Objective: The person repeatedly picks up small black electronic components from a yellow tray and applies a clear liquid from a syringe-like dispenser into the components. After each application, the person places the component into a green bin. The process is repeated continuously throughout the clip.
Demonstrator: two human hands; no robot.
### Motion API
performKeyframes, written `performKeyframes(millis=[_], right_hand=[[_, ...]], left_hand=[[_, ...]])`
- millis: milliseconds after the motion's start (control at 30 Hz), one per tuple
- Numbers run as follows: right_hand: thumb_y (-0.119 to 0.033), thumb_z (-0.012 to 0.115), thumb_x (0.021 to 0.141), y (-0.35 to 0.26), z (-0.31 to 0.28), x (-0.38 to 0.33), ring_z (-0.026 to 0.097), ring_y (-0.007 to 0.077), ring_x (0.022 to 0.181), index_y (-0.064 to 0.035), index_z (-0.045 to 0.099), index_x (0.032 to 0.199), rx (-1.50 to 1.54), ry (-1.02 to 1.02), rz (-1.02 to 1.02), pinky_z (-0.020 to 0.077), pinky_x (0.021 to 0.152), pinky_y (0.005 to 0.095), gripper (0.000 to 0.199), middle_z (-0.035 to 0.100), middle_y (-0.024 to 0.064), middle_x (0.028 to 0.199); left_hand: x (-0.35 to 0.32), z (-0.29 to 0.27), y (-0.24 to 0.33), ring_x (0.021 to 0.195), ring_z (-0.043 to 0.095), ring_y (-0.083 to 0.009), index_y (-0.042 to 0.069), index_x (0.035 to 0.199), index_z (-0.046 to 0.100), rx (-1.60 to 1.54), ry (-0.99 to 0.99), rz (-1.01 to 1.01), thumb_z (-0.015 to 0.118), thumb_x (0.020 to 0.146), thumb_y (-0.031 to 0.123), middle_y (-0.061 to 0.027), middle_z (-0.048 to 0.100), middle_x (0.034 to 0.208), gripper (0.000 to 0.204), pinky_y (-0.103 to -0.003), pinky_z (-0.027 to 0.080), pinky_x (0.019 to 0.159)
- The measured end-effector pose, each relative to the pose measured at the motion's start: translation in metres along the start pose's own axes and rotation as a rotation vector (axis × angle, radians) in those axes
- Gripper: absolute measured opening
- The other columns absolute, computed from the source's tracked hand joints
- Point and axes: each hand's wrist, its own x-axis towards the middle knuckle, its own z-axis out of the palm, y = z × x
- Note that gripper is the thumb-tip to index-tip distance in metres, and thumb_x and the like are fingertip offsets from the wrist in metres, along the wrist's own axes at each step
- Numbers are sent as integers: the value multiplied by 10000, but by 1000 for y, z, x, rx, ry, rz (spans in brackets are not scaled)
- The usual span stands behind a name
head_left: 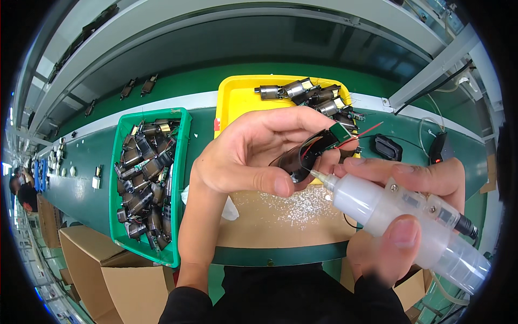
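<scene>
My left hand [253,148] holds a small dark cylindrical motor [302,156] with a green circuit board [340,132] and red and black wires at its end. My right hand [402,216] grips a translucent white glue dispenser [399,213]. Its thin nozzle tip [317,174] touches the lower side of the motor. Both hands hover above a brown work mat [280,221] speckled with white flecks.
A green tray [183,162] at the left is filled with several similar motors. A yellow tray [237,97] behind my hands holds several more. Cardboard boxes [108,270] sit at the lower left. A black device [388,147] and cables lie at the right on the green bench.
</scene>
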Motion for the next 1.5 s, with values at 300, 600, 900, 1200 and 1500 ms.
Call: performKeyframes(millis=[300, 600, 900, 1200, 1500], right_hand=[[-206, 643, 734, 0, -21, 3, 605, 215, 687, -7, 336, 976, -22, -243, -58, 512, 667, 297, 439, 591, 258, 871], [-189, 648, 734, 4, -14, -1, 592, 187, 644, -6, 314, 1015, 47, -242, -60, 501, 620, 262, 473, 585, 265, 886], [-167, 633, 735, -10, -19, 3, 580, 176, 637, 26, 377, 1002, -38, -350, 100, 486, 603, 241, 418, 590, 247, 882], [-124, 605, 730, -38, -19, 13, 556, 159, 613, 80, 491, 996, -119, -422, 470, 467, 573, 217, 354, 593, 210, 884], [-141, 544, 764, -61, -17, 41, 539, 191, 672, 78, 480, 1101, -64, -373, 1035, 465, 601, 258, 406, 561, 212, 909]], left_hand=[[-1, -4, -3, 890, 560, -199, -130, 1043, 494, 32, -75, 90, 825, 552, 296, -191, 570, 978, 729, -309, 421, 823], [-4, -16, -6, 845, 555, -249, -122, 985, 527, 144, -215, 198, 814, 574, 270, -208, 577, 938, 637, -342, 424, 770], [-3, -19, -3, 848, 560, -255, -131, 997, 530, 169, -269, 197, 813, 579, 240, -224, 583, 944, 627, -341, 431, 757], [-6, -20, 2, 858, 565, -260, -145, 1010, 522, 177, -275, 174, 813, 577, 222, -249, 582, 958, 637, -352, 434, 766], [-3, -19, -2, 873, 567, -262, -155, 1015, 514, 155, -259, 164, 811, 579, 197, -260, 575, 971, 635, -352, 431, 777]])
